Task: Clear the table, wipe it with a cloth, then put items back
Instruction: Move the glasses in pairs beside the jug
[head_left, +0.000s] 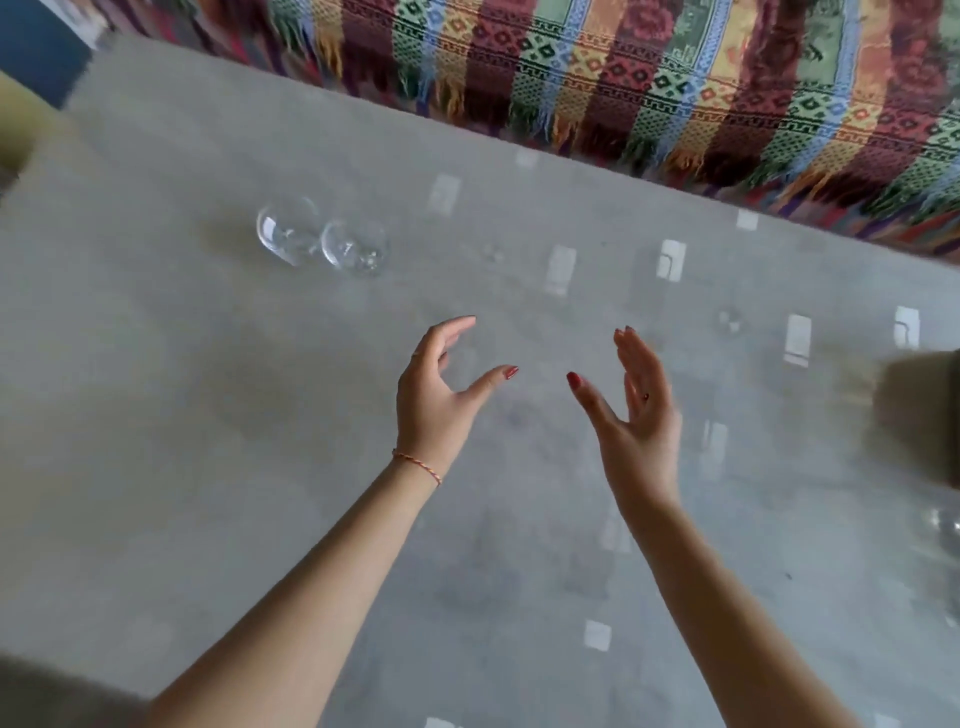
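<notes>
Left fingers (457, 332): bent like a big C with the thumb stuck out; they hold nothing.
Right fingers (636, 358): straight and close together, thumb out to the side; they hold nothing too.
Left hand (431, 400): up in the air over the middle of the table, palm facing the other hand.
Right hand (641, 426): up in the air beside it, with a gap between the two, as if to catch something. There is nothing in the gap.
Thread band (418, 466): a thin red and yellow string on the left wrist.
Table (208, 467): a grey, shiny glass top with little bright squares of light on it.
Two glasses (322, 244): clear, touching each other, far out to the left of the hands.
Other things: a dark blurry shape (919, 421) at the right edge and something shiny (943, 530) below it; too blurry to name.
Striped blanket (623, 83): many colours, with a fringe, past the far edge of the table.
Cloth: I cannot see one.
Danger one: the glasses are see-through and hard to spot, so a fast reach could knock them over.
Danger two: they touch, so grabbing one may clink or tip the other.
Danger three: the top looks slippery, so a bumped glass could slide or roll to the edge.
Danger four: wiping before they are moved could sweep them off.
</notes>
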